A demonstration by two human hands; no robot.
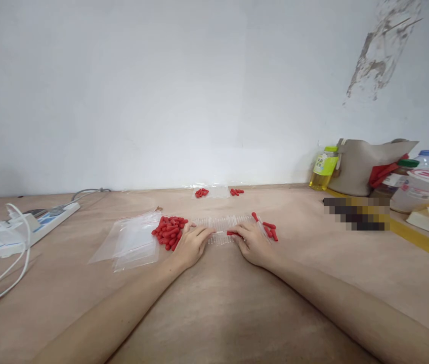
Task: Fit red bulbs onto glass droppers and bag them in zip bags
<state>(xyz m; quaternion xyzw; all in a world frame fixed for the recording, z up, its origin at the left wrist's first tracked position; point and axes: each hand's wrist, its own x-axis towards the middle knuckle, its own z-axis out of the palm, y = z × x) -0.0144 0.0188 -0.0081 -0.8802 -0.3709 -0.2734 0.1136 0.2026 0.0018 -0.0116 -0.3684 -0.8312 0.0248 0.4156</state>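
On the left, clear bags [134, 242] lay beside the red pile [168, 233], which a bump from the left hand [191, 245] could have scattered over the worktop [214, 308]; whether its curled grip held anything, I couldn't tell. The clear tubes [220, 223], side by side between the hands, might have rolled if nudged. The right hand [253, 242] had its grip closed on a red piece [232, 233], which a loose pinch could have dropped. Print on the bottle [323, 169] and tub [419, 191] was illegible.

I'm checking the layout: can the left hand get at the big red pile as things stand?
Likely yes: the left hand is right beside the red pile, with nothing visible between them; the clear bags lie on the pile's other side.
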